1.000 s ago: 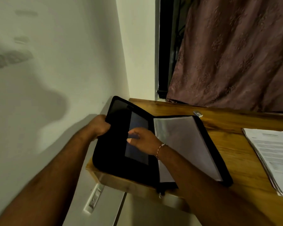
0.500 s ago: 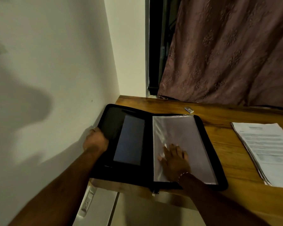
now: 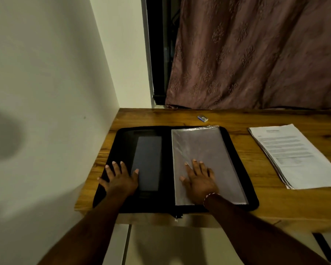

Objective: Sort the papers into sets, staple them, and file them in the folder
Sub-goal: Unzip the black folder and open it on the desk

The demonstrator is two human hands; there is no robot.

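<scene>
Left hand (image 3: pixel 120 180) now flat; clear sleeves (image 3: pixel 203 144) inside folder (image 3: pixel 236 159)

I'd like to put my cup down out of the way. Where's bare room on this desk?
Bare desk lies between the folder and the papers, and along the near edge right of the folder. The strip behind it holds only a small box. Crowded at the left: the folder, with the left hand and right hand flat on it.

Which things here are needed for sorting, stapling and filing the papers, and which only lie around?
For the job: open black folder, its clear sleeves, paper stack, small blue-grey object (perhaps a stapler), left hand and right hand flat on the folder.
Just there: curtain, wall, wooden table.
</scene>
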